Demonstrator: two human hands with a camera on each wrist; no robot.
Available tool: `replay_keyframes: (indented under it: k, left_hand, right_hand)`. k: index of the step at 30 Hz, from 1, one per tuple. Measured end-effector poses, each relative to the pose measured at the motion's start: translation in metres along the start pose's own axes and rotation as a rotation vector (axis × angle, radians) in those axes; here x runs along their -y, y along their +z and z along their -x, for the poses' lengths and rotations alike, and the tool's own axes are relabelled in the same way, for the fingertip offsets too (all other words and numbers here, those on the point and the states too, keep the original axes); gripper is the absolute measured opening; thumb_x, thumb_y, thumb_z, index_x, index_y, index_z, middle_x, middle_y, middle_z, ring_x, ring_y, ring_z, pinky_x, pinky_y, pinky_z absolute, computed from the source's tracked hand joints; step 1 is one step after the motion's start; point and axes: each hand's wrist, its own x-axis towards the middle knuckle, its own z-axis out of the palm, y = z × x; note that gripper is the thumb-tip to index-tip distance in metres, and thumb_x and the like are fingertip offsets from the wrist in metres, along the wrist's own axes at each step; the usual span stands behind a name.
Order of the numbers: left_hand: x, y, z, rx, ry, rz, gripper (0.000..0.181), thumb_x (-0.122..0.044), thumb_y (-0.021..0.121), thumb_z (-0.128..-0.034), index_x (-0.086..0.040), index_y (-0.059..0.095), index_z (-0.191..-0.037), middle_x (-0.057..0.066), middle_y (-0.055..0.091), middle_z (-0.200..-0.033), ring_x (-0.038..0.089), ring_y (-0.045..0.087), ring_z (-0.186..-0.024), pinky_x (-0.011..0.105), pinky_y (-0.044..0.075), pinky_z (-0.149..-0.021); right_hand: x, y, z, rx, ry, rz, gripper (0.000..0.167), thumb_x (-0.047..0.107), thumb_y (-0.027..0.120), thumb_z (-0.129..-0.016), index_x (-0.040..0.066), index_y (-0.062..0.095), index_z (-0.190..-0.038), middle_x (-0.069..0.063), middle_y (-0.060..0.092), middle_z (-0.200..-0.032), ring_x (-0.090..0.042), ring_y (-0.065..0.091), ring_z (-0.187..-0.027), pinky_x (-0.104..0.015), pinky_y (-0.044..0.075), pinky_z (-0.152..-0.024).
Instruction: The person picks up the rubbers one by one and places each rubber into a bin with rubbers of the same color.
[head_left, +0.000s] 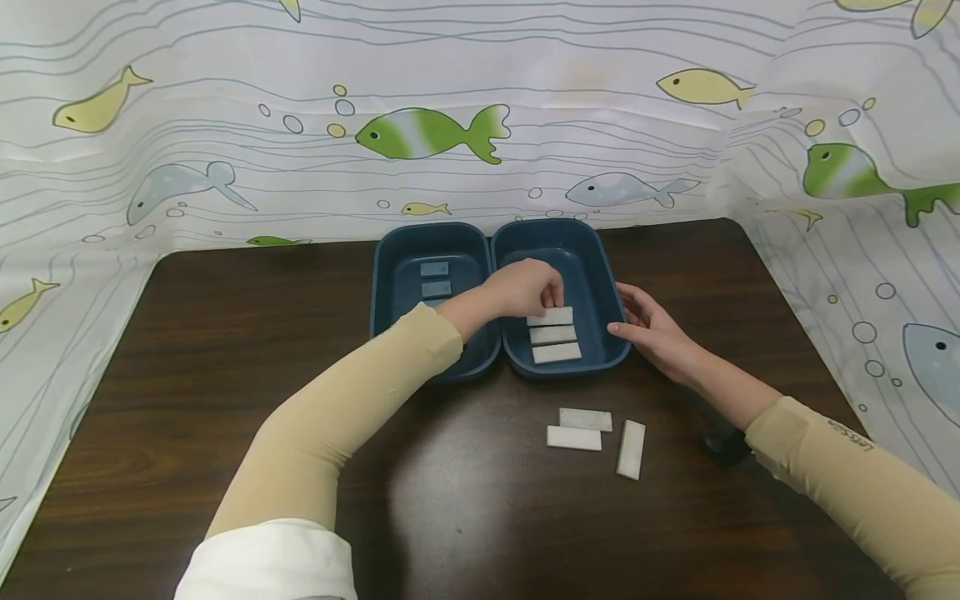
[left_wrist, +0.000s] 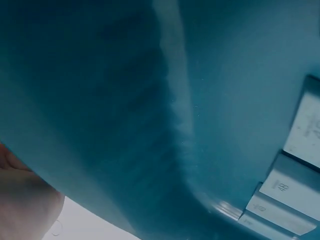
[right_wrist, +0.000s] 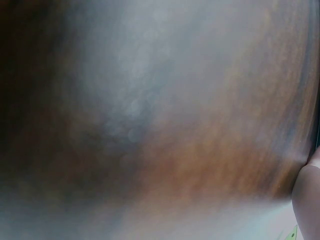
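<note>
White cuff [head_left: 266,558], one: nearest item, well in front and left of the right-hand tray, the landmark; beige sleeve [head_left: 311,429] emerging from it toward that tray.

Left-hand tray [head_left: 401,258], one, blue: directly beside the landmark tray on its left; holds blue-grey tiles [head_left: 435,288] in a column, some hidden by the arm.

Left hand [head_left: 525,287], one: over the landmark's left wall, fingers bent down to the rearmost tile [head_left: 538,318] inside; thumb concealed, so whether it pinches that tile cannot be told.

Right-hand tray [head_left: 588,292], one, blue: on the dark wooden desk [head_left: 247,333]; contains three white tiles, lying one before another.

Loose tiles [head_left: 573,438], three, white: on the desk in front of the landmark tray; two lie lengthwise side by side, staggered, and the third, rightmost, stands apart, turned nearly crosswise to them.

Right hand [head_left: 660,333], one: at the landmark's right wall, thumb over the rim, fingers outside, gripping the wall between.

Fish-printed sheet [head_left: 600,50], one: behind the landmark tray.
</note>
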Motion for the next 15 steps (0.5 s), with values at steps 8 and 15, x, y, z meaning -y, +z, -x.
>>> replay_keyframes:
  k: [8, 15]
  left_hand:
    - [-0.0029, -0.0003, -0.0046, 0.017, -0.011, -0.056, 0.024, 0.005, 0.068, -0.0955, -0.007, 0.076, -0.114, 0.009, 0.075, -0.113, 0.021, 0.065, -0.104, 0.033, 0.055, -0.094]
    - [-0.0006, 0.0005, -0.0077, 0.027, -0.022, -0.072, 0.024, 0.004, 0.069, -0.0964, -0.007, 0.077, -0.116, 0.009, 0.075, -0.114, 0.021, 0.065, -0.104, 0.033, 0.056, -0.095]
  right_hand:
    - [-0.0028, -0.0008, -0.0016, -0.001, -0.001, 0.007, 0.071, 0.007, 0.058, -0.107, 0.004, 0.020, -0.166, -0.009, 0.035, -0.158, -0.005, 0.050, -0.130, -0.014, 0.053, -0.099]
    - [-0.0017, -0.0005, -0.0006, -0.002, 0.000, 0.000, 0.070, 0.008, 0.058, -0.107, 0.004, 0.020, -0.166, -0.010, 0.035, -0.158, -0.005, 0.051, -0.129, -0.014, 0.053, -0.098]
